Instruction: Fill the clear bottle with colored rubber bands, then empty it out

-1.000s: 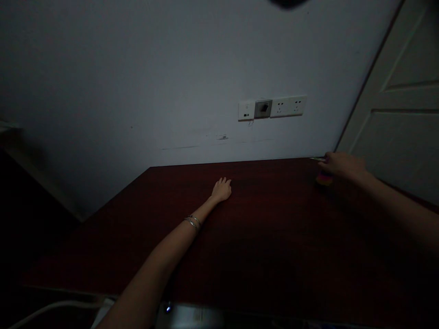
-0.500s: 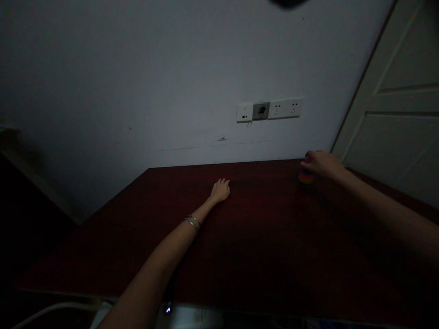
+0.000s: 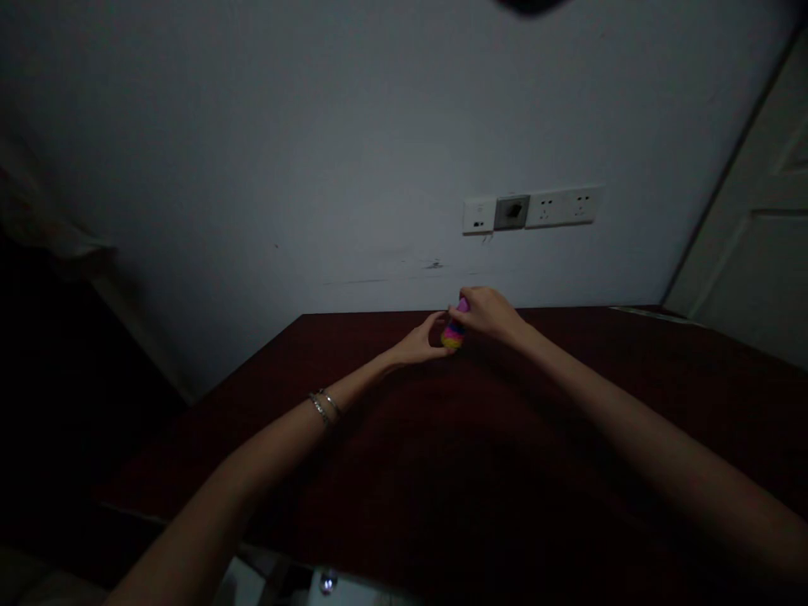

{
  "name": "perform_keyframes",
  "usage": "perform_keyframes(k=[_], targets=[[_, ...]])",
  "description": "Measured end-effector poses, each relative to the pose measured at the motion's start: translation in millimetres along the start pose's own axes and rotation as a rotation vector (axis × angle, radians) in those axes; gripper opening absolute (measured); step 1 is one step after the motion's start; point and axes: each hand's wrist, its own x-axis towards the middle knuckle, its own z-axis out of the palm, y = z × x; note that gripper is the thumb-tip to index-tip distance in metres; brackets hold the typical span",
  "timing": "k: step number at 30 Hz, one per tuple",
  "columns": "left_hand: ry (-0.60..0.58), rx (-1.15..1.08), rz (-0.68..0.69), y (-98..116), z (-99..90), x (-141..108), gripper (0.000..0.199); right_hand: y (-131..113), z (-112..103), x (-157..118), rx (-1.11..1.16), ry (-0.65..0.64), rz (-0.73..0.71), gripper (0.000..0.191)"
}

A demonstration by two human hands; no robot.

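Observation:
In the head view my right hand (image 3: 496,316) is closed on the purple top of a small object with a fuzzy, striped lower part (image 3: 452,338) in pink, blue and yellow. Its exact kind is not clear in the dim light. The object tilts slightly, its yellow end down, over the back part of the dark red table (image 3: 391,438). My left hand (image 3: 417,343) curves beside it with thumb and fingers apart. Its thumb reaches the yellow end and its fingertips come near the upper part; whether they press on it I cannot tell. Two silver bracelets (image 3: 325,406) circle my left wrist.
Behind the table rises a pale wall (image 3: 303,151) with a row of sockets (image 3: 534,210). A panelled white door (image 3: 757,261) stands at the right. Below the front edge, a white surface with a shiny round knob (image 3: 327,582) shows.
My right hand has carried the striped object from the right side to the middle. My left hand, earlier resting on the table, has turned and opened toward it. The view has shifted left.

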Motion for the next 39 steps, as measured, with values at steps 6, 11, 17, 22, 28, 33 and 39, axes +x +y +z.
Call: perform_keyframes(k=[6,11,17,22,28,33,39], targets=[[0.226,-0.028,-0.210,20.4,-8.3,-18.8,0.051,-66.5,7.1,18.1,0.091,-0.003,-0.070,0.036],[0.278,-0.052,-0.388,18.7,-23.2,-33.8,0.019,-85.7,16.4,27.4,0.112,-0.129,-0.064,0.047],[0.334,-0.151,-0.491,9.3,-31.1,-47.0,0.017,-101.7,28.9,31.0,0.078,-0.167,-0.109,0.050],[0.233,-0.262,-0.513,10.1,-37.4,-56.1,0.009,-109.6,29.4,28.2,0.121,-0.188,-0.180,0.046],[0.121,-0.476,-0.490,9.8,-47.8,-62.8,0.010,-103.1,22.6,26.6,0.428,-0.261,-0.309,0.032],[0.126,-0.413,-0.524,4.4,-51.5,-61.6,0.007,-104.2,27.6,28.0,0.716,-0.314,-0.397,0.028],[0.230,-0.349,-0.544,7.2,-34.6,-59.2,0.012,-116.6,54.4,29.7,0.820,-0.160,-0.105,0.023]])
